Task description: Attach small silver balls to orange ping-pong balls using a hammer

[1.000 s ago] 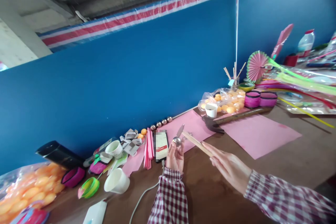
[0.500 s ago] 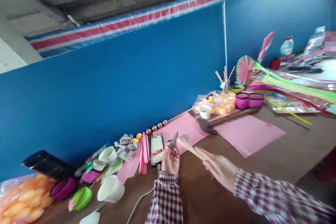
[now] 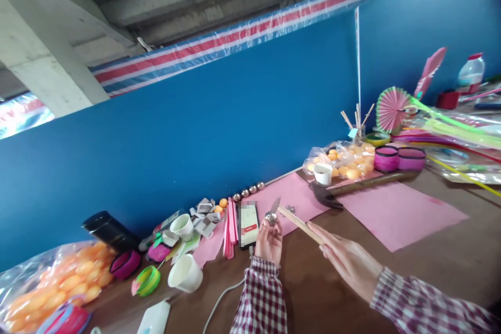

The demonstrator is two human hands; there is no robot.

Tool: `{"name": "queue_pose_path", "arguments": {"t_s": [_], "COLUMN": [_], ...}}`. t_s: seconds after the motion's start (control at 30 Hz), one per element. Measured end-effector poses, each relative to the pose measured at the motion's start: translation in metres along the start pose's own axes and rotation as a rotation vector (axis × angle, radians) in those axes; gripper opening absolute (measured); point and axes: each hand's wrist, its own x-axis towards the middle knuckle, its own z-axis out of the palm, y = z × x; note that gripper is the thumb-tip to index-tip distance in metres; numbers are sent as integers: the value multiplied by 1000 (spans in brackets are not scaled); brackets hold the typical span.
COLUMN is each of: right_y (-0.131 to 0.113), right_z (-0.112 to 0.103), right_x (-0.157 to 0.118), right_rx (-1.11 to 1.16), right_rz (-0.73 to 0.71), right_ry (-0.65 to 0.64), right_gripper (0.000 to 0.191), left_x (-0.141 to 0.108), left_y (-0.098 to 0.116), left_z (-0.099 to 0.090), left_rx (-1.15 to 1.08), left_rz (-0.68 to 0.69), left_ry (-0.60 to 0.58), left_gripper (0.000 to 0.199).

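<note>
Over the table's front middle, my left hand [image 3: 269,241] is closed, its fingertips on a small shiny silver ball [image 3: 271,217]. My right hand [image 3: 348,257] grips a flat pale wooden stick [image 3: 299,223] that slants up and left towards the ball. A grey pointed piece [image 3: 276,203] stands between the ball and the stick's tip; whether it joins either one I cannot tell. Small silver bits [image 3: 289,210] lie just behind on a pink sheet [image 3: 285,188]. A phone [image 3: 248,224] rests left of my left hand.
A hammer [image 3: 364,182] lies at right across pink paper [image 3: 403,214]. Several silver balls [image 3: 249,191] line the blue partition [image 3: 219,115]. Bags of orange balls [image 3: 74,276], white cups [image 3: 185,273] and a black cylinder [image 3: 111,232] stand at left. A white cable [image 3: 223,295] runs to the phone.
The camera view has swung left, so everything sits farther right in the picture. Both hands keep their holds, with the stick still beside the silver ball.
</note>
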Motion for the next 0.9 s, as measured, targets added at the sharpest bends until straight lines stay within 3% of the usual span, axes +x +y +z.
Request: {"name": "queue_pose_path", "arguments": {"t_s": [0.17, 0.27, 0.47, 0.67, 0.9], "right_y": [-12, -16, -10, -2, 0], "right_z": [-10, -11, -2, 8, 7], "right_x": [2, 2, 1, -2, -2], "right_rx": [-22, -18, -66, -98, -76], "right_rz": [-20, -36, -13, -76, -31], "right_ry": [-66, -30, -53, 46, 2], "right_gripper": [45, 46, 48, 48, 47], "left_x": [5, 5, 0, -1, 0], "left_y": [-1, -1, -1, -1, -1], "left_z": [-6, -5, 1, 4, 2], "left_rx": [-19, -14, 21, 22, 7], "left_rz": [2, 10, 7, 49, -8], "left_ry": [41, 43, 17, 57, 36], "left_gripper": [6, 7, 11, 11, 10]}}
